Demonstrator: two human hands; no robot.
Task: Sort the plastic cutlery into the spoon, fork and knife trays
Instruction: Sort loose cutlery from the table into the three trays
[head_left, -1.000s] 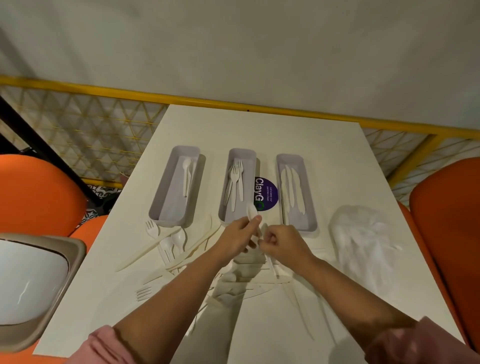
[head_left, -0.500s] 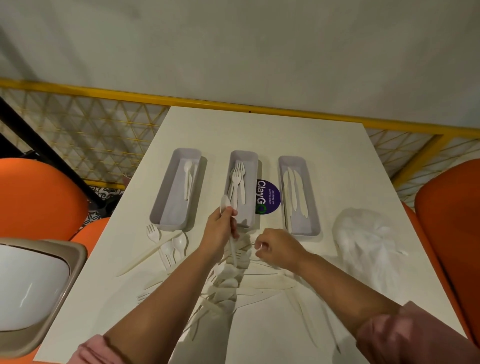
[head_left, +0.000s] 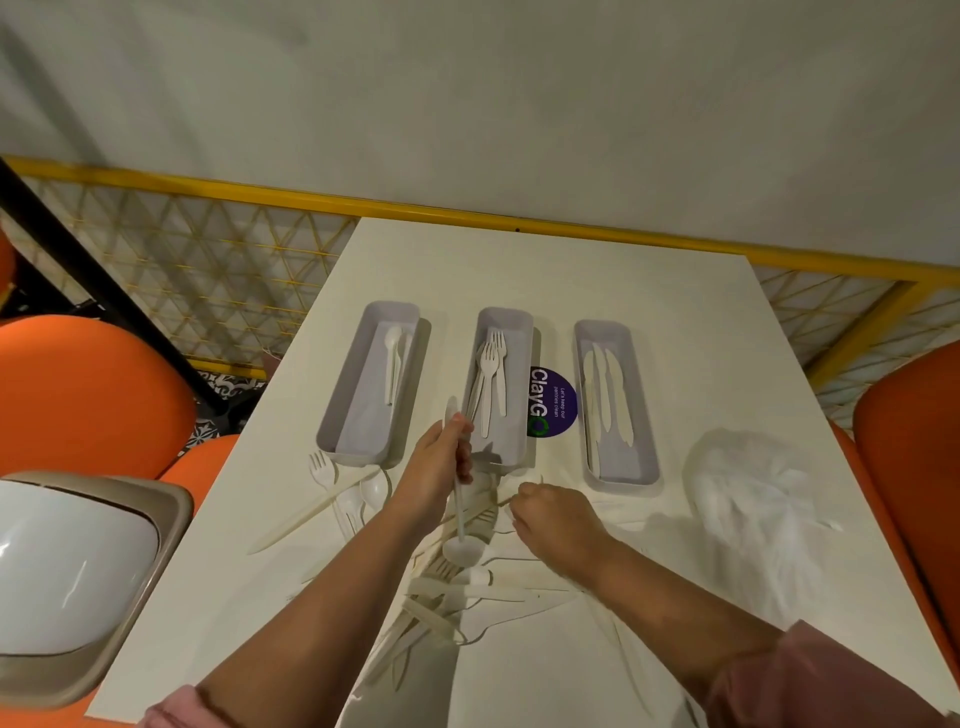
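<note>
Cutlery (head_left: 457, 597) lay heaped mid-bench (head_left: 519, 270), partly under both forearms. The left grip (head_left: 441, 467) was curled round a spoon (head_left: 459, 506) between the near ends of the spoon tray (head_left: 337, 415) and fork tray (head_left: 525, 332). The right grip (head_left: 556, 525) sat curled on the heap at its 3 o'clock; whether it held anything could not be told. At 1 o'clock stood the knife tray (head_left: 582, 338), a sticker (head_left: 558, 410) beside it. A bag (head_left: 748, 509) lay at 3 o'clock, a bin (head_left: 67, 571) at 9.

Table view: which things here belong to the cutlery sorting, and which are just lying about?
Job: spoon tray, fork tray, knife tray, loose cutlery pile, spoon in left hand.
Lying about: purple sticker, plastic bag, lidded bin, orange chairs.
</note>
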